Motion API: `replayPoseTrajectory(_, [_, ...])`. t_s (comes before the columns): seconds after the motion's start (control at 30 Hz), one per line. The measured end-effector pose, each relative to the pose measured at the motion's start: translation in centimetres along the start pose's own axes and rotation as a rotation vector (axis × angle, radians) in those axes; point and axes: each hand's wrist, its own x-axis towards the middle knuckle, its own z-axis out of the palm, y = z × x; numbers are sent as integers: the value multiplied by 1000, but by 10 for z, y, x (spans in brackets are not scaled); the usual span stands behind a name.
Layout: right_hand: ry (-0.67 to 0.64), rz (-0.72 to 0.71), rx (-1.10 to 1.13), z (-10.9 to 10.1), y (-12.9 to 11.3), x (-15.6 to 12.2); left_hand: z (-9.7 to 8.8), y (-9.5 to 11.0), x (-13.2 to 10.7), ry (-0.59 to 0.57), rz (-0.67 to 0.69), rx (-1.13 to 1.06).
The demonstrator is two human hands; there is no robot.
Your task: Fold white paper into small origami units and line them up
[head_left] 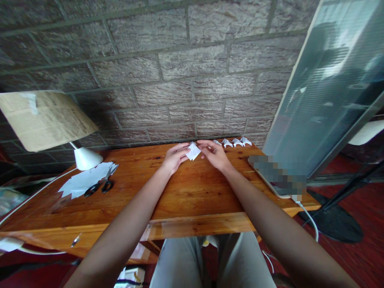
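Observation:
A small white piece of folded paper (193,152), diamond-shaped with a split lower tip, is held above the middle of the wooden desk. My left hand (176,157) grips its left side between thumb and fingers. On the right, my right hand (213,153) has its fingers bent at the paper's right corner; whether they pinch it or only touch it is hard to make out. Behind that hand, several folded white paper pieces (237,142) stand in a row along the desk's back edge, one partly hidden by the fingers.
On the left, scissors with black handles (100,187) lie on white paper sheets (78,181), beside a lamp (87,158) with a brown paper shade. A phone-like device (274,176) with a white cable lies at the desk's right edge. A brick wall (180,92) rises behind.

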Motion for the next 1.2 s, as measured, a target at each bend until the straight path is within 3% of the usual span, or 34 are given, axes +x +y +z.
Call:
replayPoseTrajectory(0.17, [-94,35,-17,3,-6,-4,-2,1,1,81,46,-34])
replayPoseTrajectory(0.5, [-111,8,-65,-2,-7,-3,2,2,-2,-52,-4,-10])
replayPoseTrajectory(0.77, [-263,-178,-182,3,5,-6,-1,1,0,6,22,-5])
replayPoseTrajectory(1.2, [-221,-269,-370,2,4,-6,2,1,0,24,48,-32])
